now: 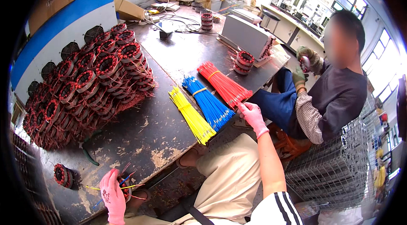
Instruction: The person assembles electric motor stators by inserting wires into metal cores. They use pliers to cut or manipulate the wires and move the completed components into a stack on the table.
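My left hand, in a pink glove, is closed around a small motor stator at the table's near edge. Yellow and blue wires stick out of that stator, and the hand hides part of it. Stretched out to the right, my right hand, also gloved in pink, pinches at the near end of the red wire bundle. How many wires it grips cannot be made out. Left of the red bundle lie a blue wire bundle and a yellow wire bundle, each tied with a band.
Many stators are piled at the left. A single stator and green-handled pliers lie nearer. Two stacked stators stand by a grey box. A co-worker sits at right beside wire cages.
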### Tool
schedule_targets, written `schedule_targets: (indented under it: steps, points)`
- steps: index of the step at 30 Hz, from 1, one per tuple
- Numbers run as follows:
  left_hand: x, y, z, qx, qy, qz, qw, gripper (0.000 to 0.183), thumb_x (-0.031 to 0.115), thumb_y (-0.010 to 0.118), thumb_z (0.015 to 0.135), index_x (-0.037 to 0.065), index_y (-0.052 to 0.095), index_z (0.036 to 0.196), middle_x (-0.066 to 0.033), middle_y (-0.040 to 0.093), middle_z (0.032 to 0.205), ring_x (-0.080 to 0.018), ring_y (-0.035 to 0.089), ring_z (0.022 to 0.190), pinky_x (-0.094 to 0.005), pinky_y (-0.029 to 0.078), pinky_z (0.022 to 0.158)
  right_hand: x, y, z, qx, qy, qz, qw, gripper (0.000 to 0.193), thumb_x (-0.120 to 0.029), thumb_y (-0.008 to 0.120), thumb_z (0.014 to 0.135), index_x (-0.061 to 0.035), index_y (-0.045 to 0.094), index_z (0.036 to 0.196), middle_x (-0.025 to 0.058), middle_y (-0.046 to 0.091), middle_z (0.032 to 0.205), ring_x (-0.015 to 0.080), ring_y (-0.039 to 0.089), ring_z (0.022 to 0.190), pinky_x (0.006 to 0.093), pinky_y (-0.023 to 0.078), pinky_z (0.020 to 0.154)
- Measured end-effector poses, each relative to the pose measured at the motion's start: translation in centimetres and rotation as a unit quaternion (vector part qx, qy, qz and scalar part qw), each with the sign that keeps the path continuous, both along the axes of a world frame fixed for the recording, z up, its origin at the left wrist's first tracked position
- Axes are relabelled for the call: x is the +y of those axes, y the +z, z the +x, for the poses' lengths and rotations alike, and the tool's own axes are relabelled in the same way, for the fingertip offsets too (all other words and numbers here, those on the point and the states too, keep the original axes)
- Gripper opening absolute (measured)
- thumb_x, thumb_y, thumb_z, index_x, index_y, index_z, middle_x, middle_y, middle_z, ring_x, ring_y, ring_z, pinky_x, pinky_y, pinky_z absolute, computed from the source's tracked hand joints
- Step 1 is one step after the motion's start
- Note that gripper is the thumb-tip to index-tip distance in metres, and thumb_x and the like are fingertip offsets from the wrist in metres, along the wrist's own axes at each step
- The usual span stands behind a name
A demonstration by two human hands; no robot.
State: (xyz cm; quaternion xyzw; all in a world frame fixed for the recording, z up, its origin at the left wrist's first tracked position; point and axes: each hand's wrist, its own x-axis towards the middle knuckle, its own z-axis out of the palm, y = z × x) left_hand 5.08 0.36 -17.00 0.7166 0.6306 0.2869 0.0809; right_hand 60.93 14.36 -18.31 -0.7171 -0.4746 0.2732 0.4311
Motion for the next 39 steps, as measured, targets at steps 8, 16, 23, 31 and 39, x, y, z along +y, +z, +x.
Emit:
schedule_targets:
  steps: [8,16,23,31,39]
  points:
    - [0.0,-0.4,-0.2,-0.007,0.0,0.005,1.0,0.03,0.002,0.051,0.097,0.003,0.064,0.124,-0.0141,0.064,0.128,-0.035,0.057,0.122,-0.0439,0.041,0.108,0.6,2.3,-2.6,-0.416,-0.113,0.168,0.886,0.041,-0.049,0.077,0.082,-0.009,0.067,0.081,0.0087,0.069,0.084,0.0302,0.069,0.079,0.0434,0.052,0.072]
    - [0.0,-0.7,-0.6,-0.01,-0.008,0.024,1.0,0.03,0.001,0.053,0.096,0.004,0.065,0.124,-0.0137,0.064,0.129,-0.0344,0.057,0.122,-0.0443,0.041,0.107,2.5,2.5,-2.7,-0.481,-0.037,0.087,0.871,0.019,-0.027,0.074,0.088,-0.0105,0.065,0.089,0.0084,0.069,0.092,0.0306,0.07,0.088,0.0433,0.054,0.077]
    - [-0.1,-0.5,-0.6,-0.008,-0.011,0.042,0.999,0.031,0.0,0.054,0.095,0.003,0.066,0.123,-0.0134,0.065,0.127,-0.0344,0.057,0.121,-0.0438,0.042,0.107,2.1,4.2,-3.0,-0.503,-0.012,0.032,0.864,0.019,-0.027,0.072,0.089,-0.0095,0.066,0.093,0.0121,0.069,0.1,0.0322,0.07,0.093,0.0442,0.056,0.08]
    - [0.4,-0.5,0.2,0.001,-0.027,0.052,0.998,0.034,-0.003,0.055,0.094,0.003,0.063,0.127,-0.0141,0.065,0.127,-0.0345,0.059,0.118,-0.0443,0.044,0.105,-3.1,7.2,-4.2,-0.311,-0.096,0.153,0.933,0.017,-0.017,0.074,0.084,-0.0052,0.063,0.082,0.0094,0.063,0.083,0.0278,0.066,0.08,0.0403,0.053,0.072]
    - [-0.5,6.7,4.3,0.05,-0.052,0.289,0.955,0.039,0.014,0.068,0.09,0.001,0.061,0.127,-0.0132,0.066,0.123,-0.0401,0.056,0.125,-0.0568,0.039,0.108,-10.0,12.3,-18.7,-0.011,0.137,0.271,0.953,0.012,0.002,0.075,0.081,-0.0046,0.066,0.084,0.0064,0.063,0.08,0.0136,0.063,0.066,0.0249,0.048,0.057]
